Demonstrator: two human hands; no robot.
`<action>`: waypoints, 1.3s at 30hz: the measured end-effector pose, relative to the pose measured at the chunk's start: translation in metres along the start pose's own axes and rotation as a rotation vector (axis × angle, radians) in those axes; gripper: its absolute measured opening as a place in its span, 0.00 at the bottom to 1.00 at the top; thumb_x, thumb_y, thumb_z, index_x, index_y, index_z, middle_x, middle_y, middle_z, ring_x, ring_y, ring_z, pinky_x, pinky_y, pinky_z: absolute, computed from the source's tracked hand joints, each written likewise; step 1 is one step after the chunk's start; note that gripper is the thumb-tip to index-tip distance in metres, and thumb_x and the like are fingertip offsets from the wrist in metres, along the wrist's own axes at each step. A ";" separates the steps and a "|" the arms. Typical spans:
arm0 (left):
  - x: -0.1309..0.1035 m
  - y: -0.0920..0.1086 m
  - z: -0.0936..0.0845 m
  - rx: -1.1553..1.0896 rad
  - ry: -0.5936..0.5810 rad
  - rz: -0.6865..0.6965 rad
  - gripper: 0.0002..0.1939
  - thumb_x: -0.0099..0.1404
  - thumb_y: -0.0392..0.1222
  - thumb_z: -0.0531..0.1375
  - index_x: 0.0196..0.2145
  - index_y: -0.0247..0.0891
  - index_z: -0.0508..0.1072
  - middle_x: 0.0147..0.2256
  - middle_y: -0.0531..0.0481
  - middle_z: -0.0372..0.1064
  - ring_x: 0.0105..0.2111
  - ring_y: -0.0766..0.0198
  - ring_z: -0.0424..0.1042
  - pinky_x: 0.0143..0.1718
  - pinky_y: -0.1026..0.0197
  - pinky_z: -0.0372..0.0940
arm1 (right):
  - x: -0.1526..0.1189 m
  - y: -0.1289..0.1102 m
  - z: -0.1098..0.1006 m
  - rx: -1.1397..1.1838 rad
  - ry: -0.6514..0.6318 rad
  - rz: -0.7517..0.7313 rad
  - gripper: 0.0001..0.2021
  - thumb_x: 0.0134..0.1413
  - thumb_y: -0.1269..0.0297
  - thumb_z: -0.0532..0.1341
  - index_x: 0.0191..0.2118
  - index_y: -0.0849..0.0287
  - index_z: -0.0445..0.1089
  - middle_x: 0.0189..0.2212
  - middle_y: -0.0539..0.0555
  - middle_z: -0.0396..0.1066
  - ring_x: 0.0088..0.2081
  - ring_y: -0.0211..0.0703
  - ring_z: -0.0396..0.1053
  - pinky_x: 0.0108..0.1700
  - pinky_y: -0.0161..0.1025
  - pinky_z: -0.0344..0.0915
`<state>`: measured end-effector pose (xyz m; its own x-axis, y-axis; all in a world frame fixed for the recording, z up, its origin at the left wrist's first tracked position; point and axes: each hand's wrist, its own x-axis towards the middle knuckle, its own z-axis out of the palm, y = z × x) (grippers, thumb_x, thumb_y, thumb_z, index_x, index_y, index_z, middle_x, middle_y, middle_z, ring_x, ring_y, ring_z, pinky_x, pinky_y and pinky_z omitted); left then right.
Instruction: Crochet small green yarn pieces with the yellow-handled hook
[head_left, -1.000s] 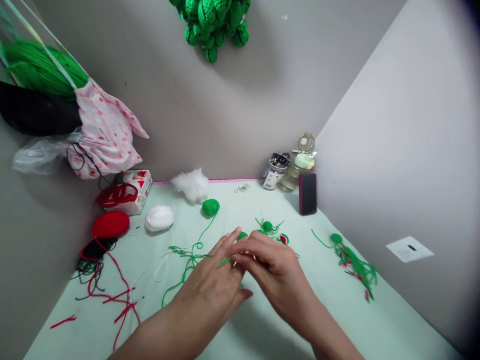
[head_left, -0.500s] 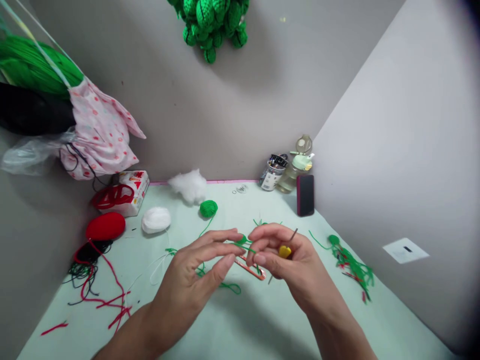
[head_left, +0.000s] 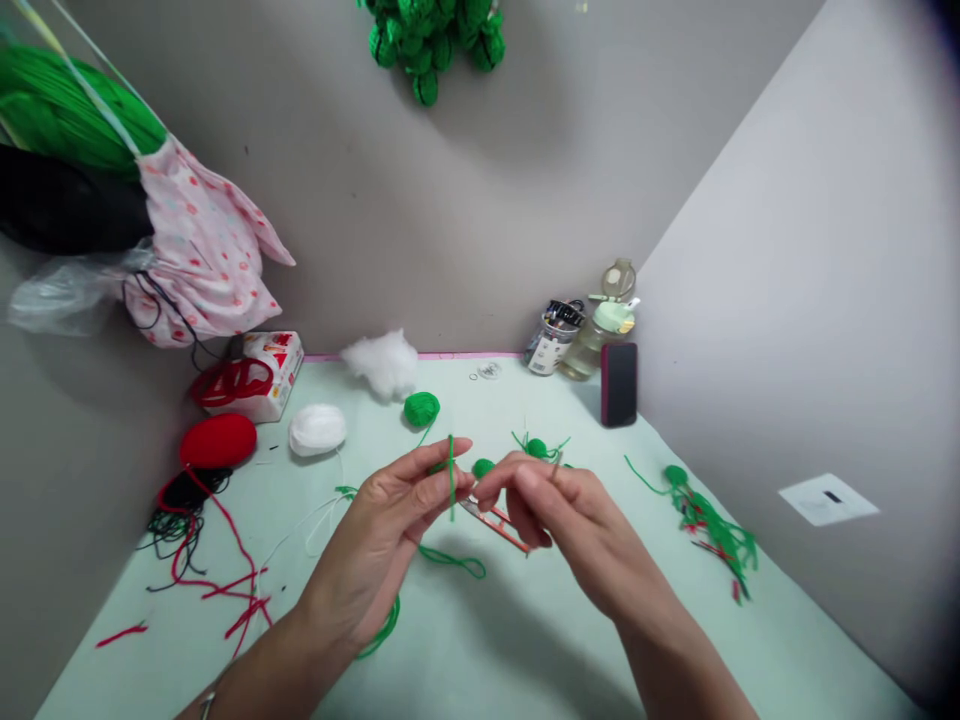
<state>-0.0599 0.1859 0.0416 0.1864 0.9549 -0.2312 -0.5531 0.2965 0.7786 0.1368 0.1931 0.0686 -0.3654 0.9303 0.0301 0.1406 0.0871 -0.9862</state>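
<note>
L hand (head_left: 399,506) bare w/ silvery bracelet (head_left: 208,705) on forearm (head_left: 266,650), R hand (head_left: 564,508) bare.

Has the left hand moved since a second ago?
Yes: the left hand has shifted to its left, judged against the green yarn ball, which has stayed put.

Slim tool (head_left: 556,464) mostly hidden by right hand (head_left: 566,515), hanging green cluster (head_left: 436,38) cut by top edge, forearms (head_left: 675,640) cropped below

The left hand (head_left: 397,508) held green yarn (head_left: 452,485) across its fingers; the right hand (head_left: 559,505), beside it at three o'clock, gripped a thin tool (head_left: 556,464). Ten o'clock from them lay a white ball (head_left: 318,430); at two stood a phone (head_left: 619,385).
</note>
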 end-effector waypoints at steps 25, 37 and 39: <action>0.001 -0.012 -0.005 0.789 -0.191 0.474 0.16 0.77 0.40 0.56 0.55 0.45 0.81 0.54 0.47 0.77 0.54 0.58 0.75 0.59 0.56 0.67 | 0.007 -0.001 0.002 0.215 0.139 0.107 0.15 0.47 0.51 0.78 0.30 0.57 0.82 0.23 0.49 0.72 0.26 0.34 0.60 0.28 0.34 0.57; 0.003 -0.013 -0.002 0.324 -0.117 0.095 0.18 0.62 0.44 0.73 0.51 0.46 0.85 0.33 0.55 0.77 0.36 0.64 0.73 0.45 0.60 0.70 | 0.007 0.006 0.006 0.188 0.142 0.127 0.14 0.51 0.52 0.76 0.29 0.58 0.80 0.22 0.47 0.64 0.26 0.33 0.54 0.27 0.35 0.50; 0.003 -0.012 -0.002 0.311 -0.102 0.101 0.20 0.62 0.43 0.74 0.52 0.47 0.84 0.31 0.57 0.76 0.35 0.65 0.72 0.44 0.61 0.69 | 0.007 0.009 0.004 0.152 0.108 0.132 0.13 0.52 0.53 0.75 0.30 0.57 0.80 0.23 0.47 0.64 0.26 0.34 0.54 0.28 0.36 0.51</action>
<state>-0.0541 0.1855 0.0303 0.2319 0.9679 -0.0970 -0.3021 0.1664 0.9386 0.1320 0.1990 0.0590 -0.2513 0.9635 -0.0921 0.0378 -0.0854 -0.9956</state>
